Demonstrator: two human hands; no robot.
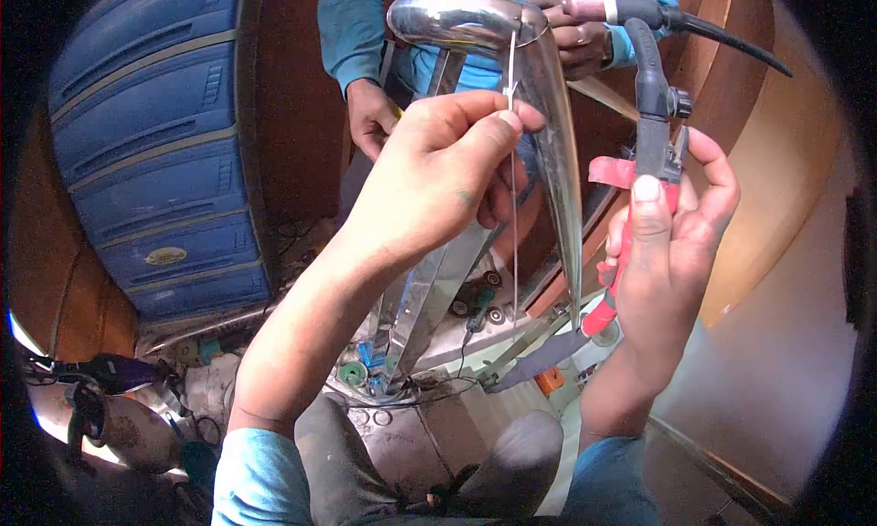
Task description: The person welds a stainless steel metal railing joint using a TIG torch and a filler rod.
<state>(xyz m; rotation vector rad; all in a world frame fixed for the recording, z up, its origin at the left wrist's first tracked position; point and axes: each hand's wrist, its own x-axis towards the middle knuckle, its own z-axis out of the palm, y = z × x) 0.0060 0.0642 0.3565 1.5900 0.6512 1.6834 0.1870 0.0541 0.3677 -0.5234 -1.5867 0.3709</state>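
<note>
A polished steel pipe (559, 152) stands in front of me, bent at the top into a rounded end. In my left hand (448, 161) a thin filler rod (515, 261) is pinched between thumb and fingers; its upper end reaches up to the joint line at the pipe's bend. My right hand (671, 234) grips a TIG welding torch (650, 83) by its handle, wrapped in red. The torch head, with its pink cup (585, 6), points left above the pipe's shoulder, apart from the joint. No arc shows.
A co-worker in blue sleeves (352, 24) stands opposite, one hand (370, 115) left of the pipe, the other (580, 47) behind it. Blue cases (151, 152) stack at left. Below are a metal post (425, 316), a grey-sheathed cable (539, 362) and a dirty cylinder (137, 430).
</note>
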